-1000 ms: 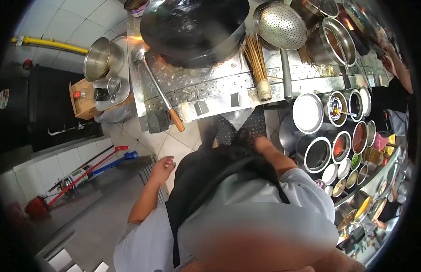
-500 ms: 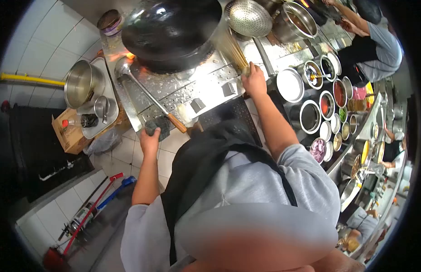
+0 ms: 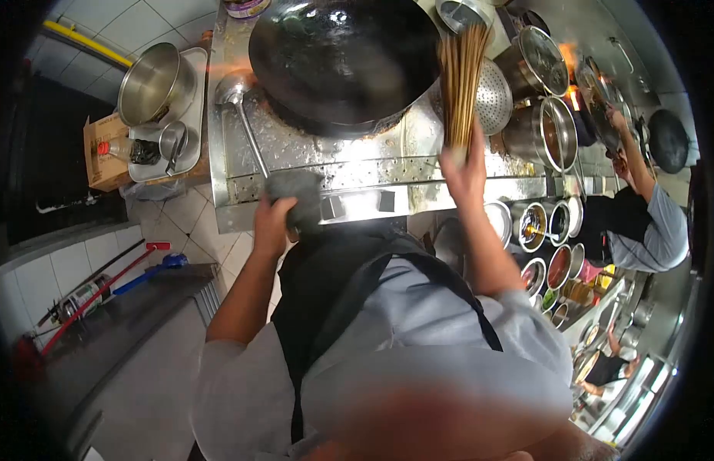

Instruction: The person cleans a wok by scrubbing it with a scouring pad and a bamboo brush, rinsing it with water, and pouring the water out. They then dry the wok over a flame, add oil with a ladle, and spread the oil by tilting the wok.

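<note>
The kitchen has pale wall tiles [image 3: 134,27], and a metal stove [image 3: 245,173] spreads out in front of me, its top wet and speckled. The big black wok [image 3: 326,84] sits on it, and I place everything else by that. Orange flame [image 3: 238,69] glows at the wok's left side.

My right hand [image 3: 466,173] is just off the wok's near right edge, fingers closed round the bound lower end of a bamboo brush [image 3: 460,88]. The brush stands almost upright in my view, right beside the wok's right rim, its thin sticks fanning a little towards the far end. Partly behind it, further right of the wok, is a perforated strainer [image 3: 495,96].

My left hand [image 3: 272,227] is nearer me than the wok and to its left — thumb pressed on a dark cloth [image 3: 299,192], with the hand closed on it; blur hides most of the other fingers. A ladle [image 3: 251,137] lies left of the wok, its shaft running towards me until the cloth hides the end.

Well left of the wok, a tray [image 3: 204,115] holds a metal bowl [image 3: 157,84] and a small pan. To the wok's right, past the strainer, stands a deep metal pot [image 3: 522,138]; on my side of that pot are round containers [image 3: 559,265], one with red contents. Beyond them — well right of the wok — a co-worker [image 3: 645,227] in a dark apron reaches forward.
</note>
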### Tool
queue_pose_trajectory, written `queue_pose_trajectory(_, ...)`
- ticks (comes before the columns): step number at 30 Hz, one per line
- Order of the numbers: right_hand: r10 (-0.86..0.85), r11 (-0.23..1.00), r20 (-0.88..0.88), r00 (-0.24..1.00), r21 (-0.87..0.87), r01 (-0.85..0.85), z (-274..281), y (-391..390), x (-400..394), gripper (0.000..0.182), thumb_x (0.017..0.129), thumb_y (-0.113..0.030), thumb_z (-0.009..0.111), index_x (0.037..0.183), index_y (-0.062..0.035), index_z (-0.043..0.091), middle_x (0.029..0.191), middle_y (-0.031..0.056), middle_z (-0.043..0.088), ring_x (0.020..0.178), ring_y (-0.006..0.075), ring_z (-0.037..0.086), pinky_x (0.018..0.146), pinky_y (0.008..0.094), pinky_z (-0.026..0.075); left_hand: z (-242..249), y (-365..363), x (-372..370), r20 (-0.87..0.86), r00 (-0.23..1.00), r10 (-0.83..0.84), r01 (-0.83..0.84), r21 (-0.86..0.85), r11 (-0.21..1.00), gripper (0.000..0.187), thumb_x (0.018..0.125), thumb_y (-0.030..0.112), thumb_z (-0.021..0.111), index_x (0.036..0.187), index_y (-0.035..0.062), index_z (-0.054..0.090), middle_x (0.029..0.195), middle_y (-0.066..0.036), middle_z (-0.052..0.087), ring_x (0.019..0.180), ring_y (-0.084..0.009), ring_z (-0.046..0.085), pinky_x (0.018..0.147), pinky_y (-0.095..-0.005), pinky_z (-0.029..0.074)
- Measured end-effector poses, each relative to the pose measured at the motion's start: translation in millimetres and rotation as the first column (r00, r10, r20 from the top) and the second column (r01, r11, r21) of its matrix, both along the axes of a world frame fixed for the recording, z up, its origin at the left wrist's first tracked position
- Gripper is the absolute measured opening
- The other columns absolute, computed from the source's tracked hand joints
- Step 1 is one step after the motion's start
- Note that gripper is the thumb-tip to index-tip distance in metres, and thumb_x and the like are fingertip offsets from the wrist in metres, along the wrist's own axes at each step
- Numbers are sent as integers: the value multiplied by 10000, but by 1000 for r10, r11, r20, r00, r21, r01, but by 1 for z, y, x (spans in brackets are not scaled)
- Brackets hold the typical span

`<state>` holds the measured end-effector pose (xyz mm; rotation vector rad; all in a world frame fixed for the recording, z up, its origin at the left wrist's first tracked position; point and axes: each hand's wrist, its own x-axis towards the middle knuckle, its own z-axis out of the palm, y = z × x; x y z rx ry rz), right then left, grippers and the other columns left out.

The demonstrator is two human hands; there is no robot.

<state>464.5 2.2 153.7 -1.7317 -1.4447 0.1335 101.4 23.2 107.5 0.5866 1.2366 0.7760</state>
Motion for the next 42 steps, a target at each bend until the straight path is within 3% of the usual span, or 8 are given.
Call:
queue_pose_trajectory(4,-119,977,104,988,187,98,37,185,24,810,789,-281,733,1451,-52,327,1263,264,521,1165,411,513,954,434,433,11,25,76,-707,650,-280,661,343,667,372,896,127,579,1250,16,559,1105,-200,597,974,-250,609,843,-328,498)
queue_pose_trajectory(8,-272,959,228,935,137,246,-1,293,44,623,830,-280,634,1359,-31,418,1056,304,589,818,486,622,739,477,526,24,52,139,511,796,325,-236,-233,944,297,965,196,556,1149,-38,555,1093,-127,633,939,-283,620,906,-428,492)
queue_pose_trajectory(17,826,490,107,554,-623,-610,-6,233,7,641,777,-235,664,1371,-78,482,1169,225,608,1066,366,603,953,395,473,-43,54,132,446,859,251,-245,-71,967,494,792,26,703,1243,-62,521,1034,-234,617,928,-337,632,809,-376,515)
queue_pose_trajectory(25,-353,934,203,913,25,355,8,293,15,347,844,-159,540,1149,-25,639,925,244,678,910,347,666,774,427,532,17,51,136,459,842,282,-253,-125,959,290,944,178,585,1140,-25,520,1096,-132,605,992,-269,625,841,-456,532)
queue_pose_trajectory(29,639,512,148,755,-814,-274,-57,282,-49,677,757,-359,678,1343,-95,465,1092,266,623,1034,398,608,853,489,493,23,59,136,392,877,278,-226,-173,958,265,941,145,578,1137,-26,533,1121,-130,599,1013,-271,616,852,-455,537)
queue_pose_trajectory(34,856,221,-218,468,-665,-713,-16,243,-10,861,739,-336,673,1488,-120,307,1205,225,610,1122,377,574,949,418,449,18,45,102,295,946,137,-98,-144,985,277,947,180,571,1141,-17,560,1122,-122,624,971,-265,623,820,-413,509)
queue_pose_trajectory(40,-205,913,189,960,-316,257,19,190,69,830,758,-270,709,1458,-122,288,1104,284,546,1026,425,597,866,487,509,-21,-2,-33,-255,948,-192,196,-10,981,395,793,95,573,1162,-43,545,1024,-143,621,906,-215,607,783,-334,499)
queue_pose_trajectory(42,-265,942,-3,964,-215,258,40,117,46,882,743,-262,714,1477,-105,252,1204,285,528,1070,447,573,924,468,481,-71,-17,-72,-925,313,-216,565,-1,825,456,837,122,543,1243,-82,500,1146,-241,605,1039,-452,573,930,-455,438)
